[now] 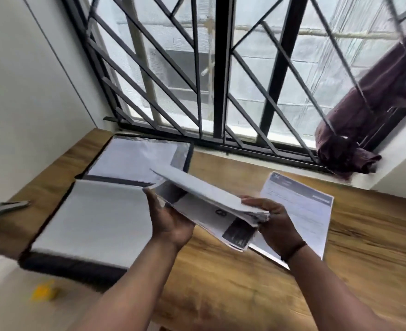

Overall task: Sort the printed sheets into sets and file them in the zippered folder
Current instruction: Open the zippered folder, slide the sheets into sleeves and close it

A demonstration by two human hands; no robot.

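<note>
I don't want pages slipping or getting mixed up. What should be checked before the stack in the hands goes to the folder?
1. Both hands hold the stack of sheets: ok; left hand grips the left edge, right hand pinches the right corner.
2. Stack edges squared: not ok; the sheets fan apart.
3. Zippered folder open and flat on the table: ok.
4. Folder sides free to take more: cannot tell; white sheets already lie in both.
5. Loose printed sheet kept apart: ok; it lies on the table under the right hand.
</note>
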